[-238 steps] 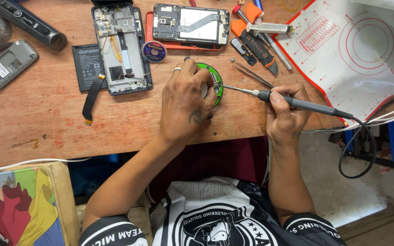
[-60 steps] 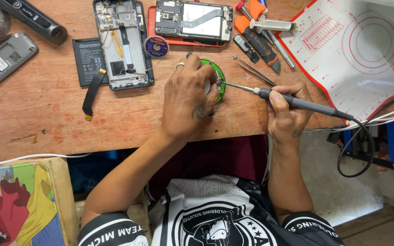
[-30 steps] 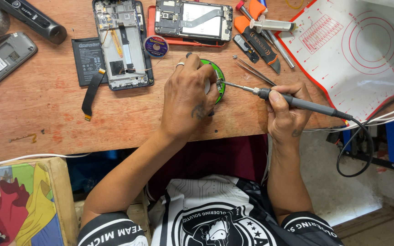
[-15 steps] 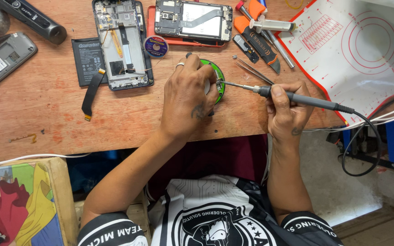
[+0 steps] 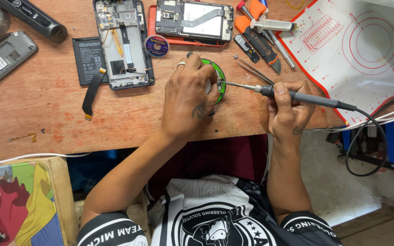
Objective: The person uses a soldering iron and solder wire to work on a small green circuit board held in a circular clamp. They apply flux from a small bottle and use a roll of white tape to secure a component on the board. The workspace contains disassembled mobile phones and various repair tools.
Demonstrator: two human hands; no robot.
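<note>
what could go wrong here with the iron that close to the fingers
1. The soldering iron tip sits right beside the left hand pinning the round green holder; a slip may well burn a finger.
2. Its cable hangs off the table edge in a loop; a snag could jerk the right hand off its joint.
3. The tweezers lie just under the shaft and could get knocked.
</note>
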